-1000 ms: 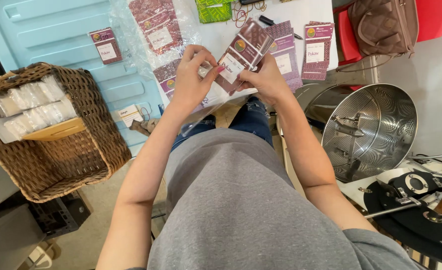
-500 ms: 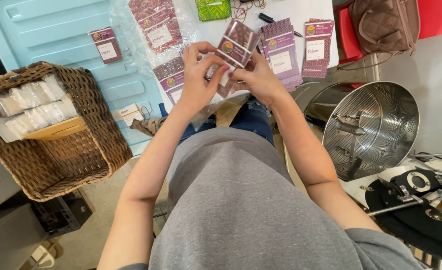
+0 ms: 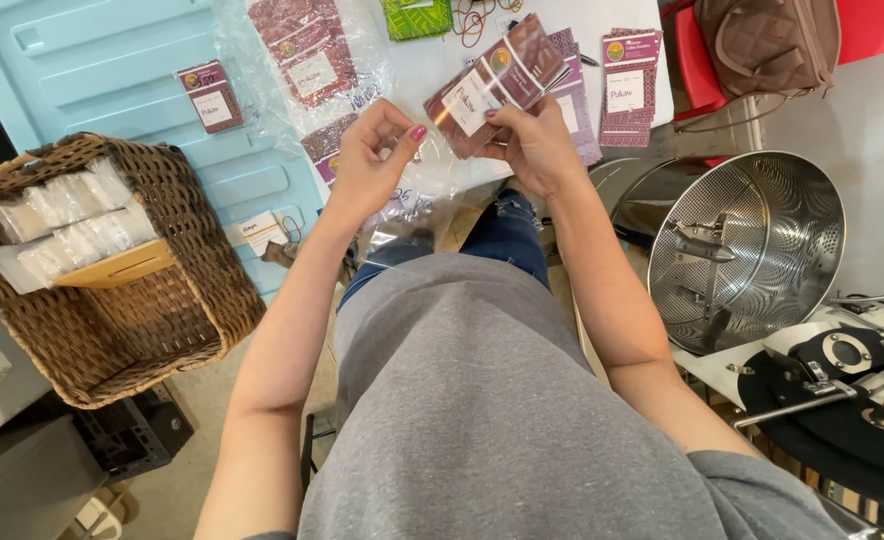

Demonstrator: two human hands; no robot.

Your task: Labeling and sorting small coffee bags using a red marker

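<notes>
Maroon packet (image 3: 497, 85) between both hands (image 3: 452, 150)

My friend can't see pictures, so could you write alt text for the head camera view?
Seen from above, a person's right hand holds a small stack of maroon labelled packets while the left hand pinches a clear plastic bag beside them. A wicker basket of clear-wrapped items sits at left, a perforated steel drum at right.

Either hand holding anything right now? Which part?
Right hand grips the maroon packets at their lower edge. Left hand pinches the edge of a clear plastic sleeve.
</notes>
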